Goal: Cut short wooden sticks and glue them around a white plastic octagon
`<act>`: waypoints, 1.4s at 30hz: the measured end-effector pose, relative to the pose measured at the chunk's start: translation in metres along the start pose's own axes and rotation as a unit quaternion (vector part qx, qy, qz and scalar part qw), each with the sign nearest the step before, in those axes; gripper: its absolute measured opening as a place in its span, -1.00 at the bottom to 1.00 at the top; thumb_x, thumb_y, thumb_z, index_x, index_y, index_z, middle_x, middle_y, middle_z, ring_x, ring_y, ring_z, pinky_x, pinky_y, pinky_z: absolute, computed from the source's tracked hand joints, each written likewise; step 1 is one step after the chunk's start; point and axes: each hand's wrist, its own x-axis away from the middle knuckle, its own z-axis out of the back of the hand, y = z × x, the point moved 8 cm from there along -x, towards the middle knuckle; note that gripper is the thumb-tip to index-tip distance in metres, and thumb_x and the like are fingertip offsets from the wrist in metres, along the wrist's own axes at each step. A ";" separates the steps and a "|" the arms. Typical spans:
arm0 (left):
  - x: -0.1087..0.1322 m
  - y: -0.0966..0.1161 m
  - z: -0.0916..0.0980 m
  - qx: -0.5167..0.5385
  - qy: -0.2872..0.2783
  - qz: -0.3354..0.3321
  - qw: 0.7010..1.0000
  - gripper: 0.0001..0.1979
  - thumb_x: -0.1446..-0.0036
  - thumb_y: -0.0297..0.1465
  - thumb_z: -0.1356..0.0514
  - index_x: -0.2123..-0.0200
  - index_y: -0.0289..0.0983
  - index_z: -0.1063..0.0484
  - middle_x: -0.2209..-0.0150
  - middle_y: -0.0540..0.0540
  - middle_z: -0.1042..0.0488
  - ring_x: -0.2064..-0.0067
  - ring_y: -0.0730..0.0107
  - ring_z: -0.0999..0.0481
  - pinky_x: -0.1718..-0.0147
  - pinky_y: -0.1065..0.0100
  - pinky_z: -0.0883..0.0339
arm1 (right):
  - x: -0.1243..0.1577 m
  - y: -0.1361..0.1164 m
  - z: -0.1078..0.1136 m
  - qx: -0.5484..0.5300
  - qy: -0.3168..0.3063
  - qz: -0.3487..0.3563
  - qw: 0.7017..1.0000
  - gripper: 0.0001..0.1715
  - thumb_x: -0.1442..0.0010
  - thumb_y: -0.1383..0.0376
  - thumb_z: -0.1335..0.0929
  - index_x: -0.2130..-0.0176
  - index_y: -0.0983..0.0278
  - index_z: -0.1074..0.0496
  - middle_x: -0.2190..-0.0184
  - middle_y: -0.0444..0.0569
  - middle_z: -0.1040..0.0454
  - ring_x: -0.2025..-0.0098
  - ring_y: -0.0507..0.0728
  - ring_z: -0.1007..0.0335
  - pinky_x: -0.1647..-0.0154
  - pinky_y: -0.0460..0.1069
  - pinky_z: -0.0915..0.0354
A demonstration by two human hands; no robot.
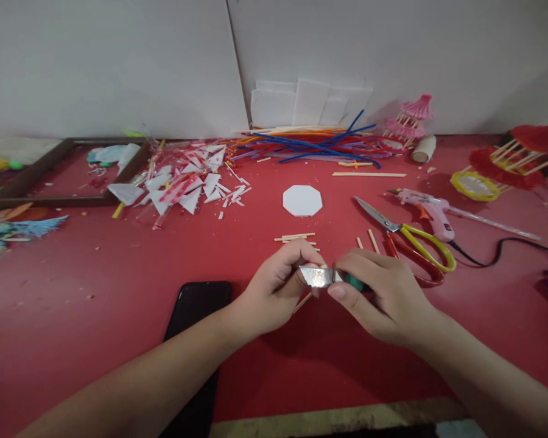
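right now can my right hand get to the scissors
Probably yes. The scissors lie on the red table just beyond the right hand, with nothing between them. That hand is pinching a utility knife together with the left hand, though, so it would have to let go first.

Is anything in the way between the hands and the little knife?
Nothing visible. The right hand grips the knife, and the left hand pinches its shiny end.

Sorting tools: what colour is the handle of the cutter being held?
Teal green; the cutter handle peeks from the right hand, head view.
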 end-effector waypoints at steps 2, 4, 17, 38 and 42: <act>-0.001 0.002 0.000 -0.013 -0.001 -0.005 1.000 -0.78 -0.31 -0.23 -0.21 0.32 -0.23 -0.31 0.45 0.03 -0.33 0.45 0.51 -0.32 0.43 0.47 -0.28 | 0.000 0.001 0.000 0.001 -0.004 0.000 1.000 -0.64 -0.38 0.06 -0.25 0.34 0.25 -0.32 0.52 -0.17 -0.30 0.50 -0.01 -0.14 0.47 -0.07 -0.04; -0.001 0.002 0.000 -0.026 0.000 -0.007 1.000 -0.76 -0.31 -0.21 -0.20 0.32 -0.24 -0.31 0.45 0.04 -0.33 0.45 0.52 -0.31 0.44 0.48 -0.26 | 0.001 0.002 0.000 -0.001 -0.008 0.002 1.000 -0.64 -0.38 0.06 -0.25 0.34 0.25 -0.32 0.52 -0.17 -0.30 0.50 -0.01 -0.13 0.47 -0.07 -0.03; 0.012 -0.005 -0.011 -0.049 -0.061 -0.003 0.997 -0.73 -0.40 -0.21 -0.08 0.30 -0.26 -0.32 0.52 0.05 -0.34 0.50 0.52 -0.33 0.43 0.43 -0.23 | -0.004 0.024 0.017 0.016 0.042 -0.062 0.997 -0.58 -0.40 0.05 -0.24 0.41 0.23 -0.29 0.59 -0.21 -0.25 0.55 -0.02 -0.14 0.50 -0.08 -0.03; 0.009 -0.012 0.018 -0.114 0.111 0.034 0.987 -0.78 -0.32 -0.18 -0.18 0.24 -0.22 -0.38 0.28 -0.05 -0.41 0.26 0.39 -0.41 0.24 0.35 -0.31 | -0.002 -0.001 0.008 0.131 0.055 0.007 0.990 -0.51 -0.38 -0.02 -0.25 0.35 0.29 -0.44 0.51 -0.09 -0.43 0.50 0.03 -0.34 0.46 -0.04 -0.09; 0.008 -0.013 0.015 -0.099 0.106 0.040 0.989 -0.78 -0.32 -0.19 -0.18 0.24 -0.23 -0.37 0.30 -0.03 -0.39 0.32 0.43 -0.38 0.30 0.38 -0.28 | -0.002 -0.003 0.009 0.138 0.067 0.016 0.988 -0.52 -0.37 -0.01 -0.27 0.34 0.30 -0.46 0.50 -0.07 -0.45 0.47 0.05 -0.39 0.44 -0.04 -0.12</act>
